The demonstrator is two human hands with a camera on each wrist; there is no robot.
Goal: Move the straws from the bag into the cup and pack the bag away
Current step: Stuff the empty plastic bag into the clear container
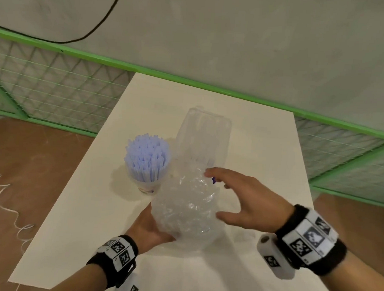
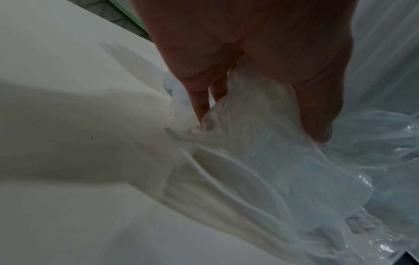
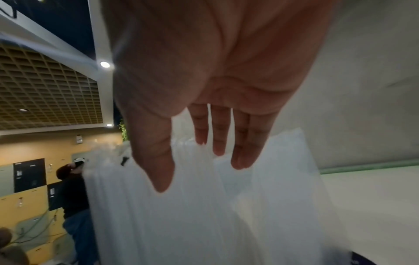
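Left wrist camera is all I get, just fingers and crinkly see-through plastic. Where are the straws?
Observer: The pale blue plastic straws stand bunched in a small clear plastic cup on the white table, left of the clear plastic bag in the head view.
Operator: What's the other hand doing?
Observer: The right hand is open, fingers spread, close against the bag, not curled round it.
Operator: Is the whole bag squished?
Observer: No. Only the near part, which the left hand holds, is balled up; the far end stands up smooth.
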